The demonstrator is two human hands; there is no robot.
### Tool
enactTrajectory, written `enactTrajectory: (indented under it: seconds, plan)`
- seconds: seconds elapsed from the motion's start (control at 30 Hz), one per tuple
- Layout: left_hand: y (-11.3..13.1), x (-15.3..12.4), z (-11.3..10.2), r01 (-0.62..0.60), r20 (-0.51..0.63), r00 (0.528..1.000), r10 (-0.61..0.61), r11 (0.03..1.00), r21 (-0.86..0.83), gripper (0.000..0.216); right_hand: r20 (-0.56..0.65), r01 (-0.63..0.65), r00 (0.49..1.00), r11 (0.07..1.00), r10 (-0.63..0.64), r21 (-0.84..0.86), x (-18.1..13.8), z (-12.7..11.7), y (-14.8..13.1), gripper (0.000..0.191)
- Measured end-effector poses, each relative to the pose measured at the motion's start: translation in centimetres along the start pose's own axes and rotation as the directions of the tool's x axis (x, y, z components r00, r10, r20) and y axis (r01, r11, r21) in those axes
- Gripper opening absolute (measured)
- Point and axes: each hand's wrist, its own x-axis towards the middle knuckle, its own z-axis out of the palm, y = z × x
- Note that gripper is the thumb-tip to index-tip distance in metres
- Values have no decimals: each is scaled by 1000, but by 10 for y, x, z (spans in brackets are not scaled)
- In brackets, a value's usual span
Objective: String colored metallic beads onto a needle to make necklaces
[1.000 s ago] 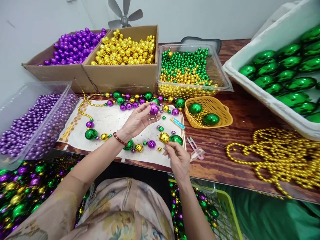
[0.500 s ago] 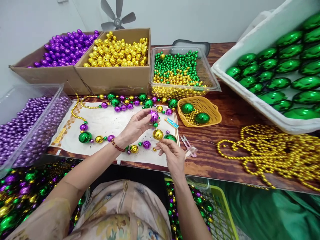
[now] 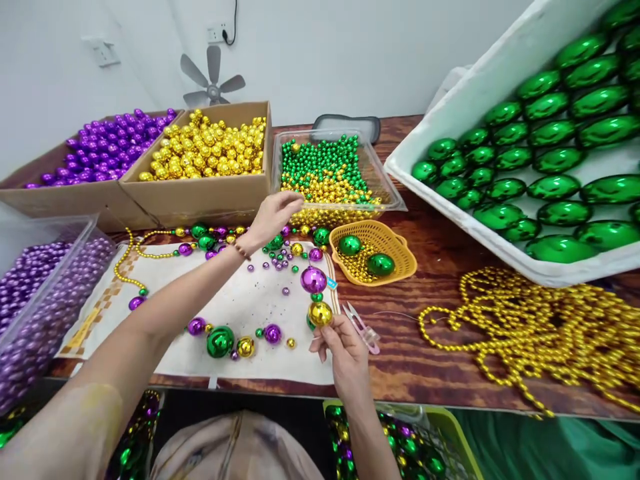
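My right hand [image 3: 345, 347] pinches a bead strand just below a shiny gold ball bead [image 3: 320, 313]. Above the gold bead stand a small green bead [image 3: 317, 297] and a large purple ball bead [image 3: 313, 280], with a thin needle or thread tip showing at the top. My left hand [image 3: 277, 215] is stretched out over the front edge of the clear plastic box [image 3: 393, 190] of small green and gold beads. Its fingers are extended and close together, and I see nothing in them. The rest of the strand, with a big green bead [image 3: 220, 341], lies on the white cloth [image 3: 170, 280].
A yellow basket [image 3: 407, 257] holds green and gold beads. Snips [image 3: 363, 327] lie beside the cloth. Gold bead chains [image 3: 550, 340] are heaped at right, below a white foam box [image 3: 465, 230] of green balls. Cardboard boxes [image 3: 200, 197] stand behind; loose purple beads [image 3: 285, 291] dot the cloth.
My left hand has let go of the purple bead and moved up to the clear box. My right hand still grips the strand. The view has shifted, showing more wall.
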Motion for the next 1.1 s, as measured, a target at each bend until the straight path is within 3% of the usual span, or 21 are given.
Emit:
enactTrajectory:
  seconds: [0.1, 0.17, 0.23, 0.3, 0.43, 0.5, 0.6, 0.7, 0.77, 0.87, 0.97, 1.1]
  plan:
    - [-11, 74, 9, -32, 98, 995, -3, 933, 358, 16, 7, 2, 1000, 1000, -2, -14, 1, -3, 0, 30]
    - [-20, 108, 20, 71, 177, 970, -167, 890, 450, 20, -6, 1, 1000, 1000, -1, -27, 1, -2, 0, 32]
    - [-30, 128, 31, 183, 235, 915, -329, 856, 484, 23, -14, -9, 1000, 999, 9, -41, -1, -1, 0, 33]
    - [-40, 138, 39, 246, 272, 866, -420, 831, 499, 22, -16, -26, 1000, 998, 25, -53, -2, -1, 0, 33]
    - [-51, 143, 43, 311, 296, 816, -497, 809, 499, 16, -20, -33, 999, 997, 32, -67, -4, -3, -1, 33]
    - [-52, 144, 41, 333, 297, 814, -500, 820, 466, 16, -15, -24, 1000, 998, 23, -62, -3, -3, -1, 30]
    - [-46, 142, 39, 335, 282, 849, -446, 868, 366, 20, -2, -20, 1000, 998, 20, -58, -2, -3, -1, 28]
    - [-33, 128, 31, 295, 226, 916, -331, 938, 180, 18, -22, 1, 1000, 997, -2, -76, -2, -4, 0, 27]
    - [-20, 107, 22, 280, 207, 945, -254, 954, -111, 14, -60, 26, 998, 995, -32, -91, -2, -4, 0, 27]
    - [-1, 58, 6, 341, 272, 935, -226, 779, -527, 11, -97, 57, 993, 992, -68, -114, 1, -5, -1, 28]
    - [11, 3, -1, 440, 346, 897, -274, 606, -662, 10, -97, 76, 991, 986, -91, -149, 4, -4, -3, 28]
    - [13, -52, -1, 463, 348, 883, -314, 463, -756, 11, -69, 86, 992, 971, -104, -225, 3, 0, -7, 27]
